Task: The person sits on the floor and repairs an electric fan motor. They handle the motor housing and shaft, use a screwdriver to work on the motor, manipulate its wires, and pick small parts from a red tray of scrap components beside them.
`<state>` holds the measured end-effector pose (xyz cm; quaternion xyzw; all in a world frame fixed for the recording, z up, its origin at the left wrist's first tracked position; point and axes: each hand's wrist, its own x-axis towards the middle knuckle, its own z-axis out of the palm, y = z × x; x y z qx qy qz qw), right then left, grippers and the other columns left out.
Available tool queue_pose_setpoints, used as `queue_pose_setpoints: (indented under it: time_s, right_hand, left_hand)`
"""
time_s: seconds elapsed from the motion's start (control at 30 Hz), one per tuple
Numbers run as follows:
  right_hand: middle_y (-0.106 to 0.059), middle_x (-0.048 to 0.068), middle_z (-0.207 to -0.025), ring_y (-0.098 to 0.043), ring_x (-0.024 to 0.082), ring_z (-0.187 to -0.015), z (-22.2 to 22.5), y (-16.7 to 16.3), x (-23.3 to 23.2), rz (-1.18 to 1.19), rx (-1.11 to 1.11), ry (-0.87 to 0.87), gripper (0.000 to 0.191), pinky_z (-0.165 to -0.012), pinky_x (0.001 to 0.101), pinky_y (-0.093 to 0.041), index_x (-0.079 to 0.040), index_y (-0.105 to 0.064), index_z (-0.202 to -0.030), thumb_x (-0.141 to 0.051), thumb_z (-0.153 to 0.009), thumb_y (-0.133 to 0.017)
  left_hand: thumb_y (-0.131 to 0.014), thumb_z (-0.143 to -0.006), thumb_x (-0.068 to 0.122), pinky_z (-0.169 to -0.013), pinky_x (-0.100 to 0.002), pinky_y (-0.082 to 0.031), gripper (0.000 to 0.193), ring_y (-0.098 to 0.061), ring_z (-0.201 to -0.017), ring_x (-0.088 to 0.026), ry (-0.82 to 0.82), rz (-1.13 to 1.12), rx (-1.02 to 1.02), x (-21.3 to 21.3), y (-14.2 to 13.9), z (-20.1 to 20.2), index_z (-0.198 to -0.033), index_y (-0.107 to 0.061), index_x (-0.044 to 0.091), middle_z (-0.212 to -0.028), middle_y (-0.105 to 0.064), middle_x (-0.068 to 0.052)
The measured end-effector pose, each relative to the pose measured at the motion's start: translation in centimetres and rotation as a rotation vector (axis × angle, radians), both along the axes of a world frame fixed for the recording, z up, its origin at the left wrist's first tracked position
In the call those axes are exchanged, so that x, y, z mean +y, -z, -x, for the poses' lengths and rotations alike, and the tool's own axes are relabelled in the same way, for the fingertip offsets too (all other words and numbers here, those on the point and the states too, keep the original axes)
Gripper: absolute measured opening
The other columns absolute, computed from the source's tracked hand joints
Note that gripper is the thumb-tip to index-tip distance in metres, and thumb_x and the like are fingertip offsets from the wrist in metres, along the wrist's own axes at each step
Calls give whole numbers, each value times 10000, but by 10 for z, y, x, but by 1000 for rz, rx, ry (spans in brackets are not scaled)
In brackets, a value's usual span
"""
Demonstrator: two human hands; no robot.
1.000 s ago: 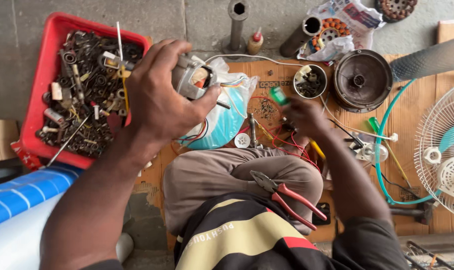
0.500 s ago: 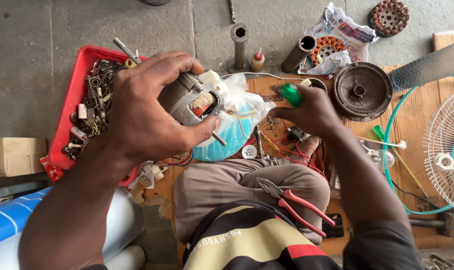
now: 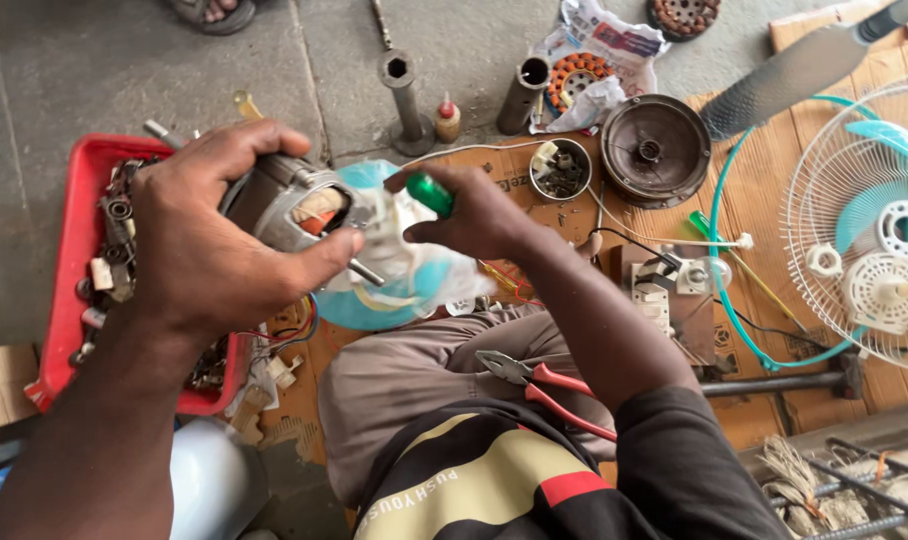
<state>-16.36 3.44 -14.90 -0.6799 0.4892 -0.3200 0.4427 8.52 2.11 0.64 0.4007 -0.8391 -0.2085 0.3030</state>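
My left hand (image 3: pixel 214 250) grips a grey fan motor (image 3: pixel 299 205) with a metal shaft sticking out toward the lower right and copper windings showing inside. My right hand (image 3: pixel 474 215) is closed around a screwdriver with a green handle (image 3: pixel 430 192), held close to the motor's right side; its tip is hidden. Both hands are raised above my lap. A turquoise plastic fan housing (image 3: pixel 394 290) wrapped in clear plastic lies just below and behind the motor.
A red tray (image 3: pixel 74 250) of small metal parts sits at left. Red-handled pliers (image 3: pixel 544 385) rest on my thigh. A fan guard (image 3: pixel 864 220) with turquoise blades lies at right, a round metal motor cover (image 3: pixel 654 150) and a small tin of screws (image 3: pixel 559 170) behind, on cardboard.
My left hand has lifted the motor from over the red tray toward the middle. My right hand picked up the green-handled screwdriver and brought it up beside the motor.
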Motion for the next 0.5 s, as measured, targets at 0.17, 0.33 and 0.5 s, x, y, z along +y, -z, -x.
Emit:
queue_pose_setpoints:
  time_s: [0.17, 0.33, 0.5]
  right_hand:
    - [-776, 43, -1021, -682, 90, -884, 8, -6, 7, -201, -38, 191, 391, -840, 296, -586, -93, -726, -1177, -248, -843, -859]
    - [-642, 41, -1175, -611, 104, -1102, 80, -70, 45, 123, -206, 143, 427, -977, 281, -538, -70, -465, -1494, -61, -1105, -641]
    - [-662, 105, -1177, -672, 190, -1065, 128, -138, 100, 192, 175, 312, 711, -880, 296, -574, -26, -336, -1460, 54, -886, -749]
  left_hand:
    - [-980, -694, 285, -851, -334, -596, 604, -733, -944, -173, -85, -58, -58, -13, 26, -4, -1177, -717, 34, -1079, -750, -117]
    - [-984, -705, 281, -885, -364, -590, 626, -734, -1015, -215, -93, -15, -73, -29, 59, -14, -1206, -716, 17, -1122, -750, -147]
    - [-941, -766, 286, -909, -359, -574, 565, -715, -1025, -240, -125, -169, -31, -45, 68, -21, -1202, -712, 9, -1141, -732, -158]
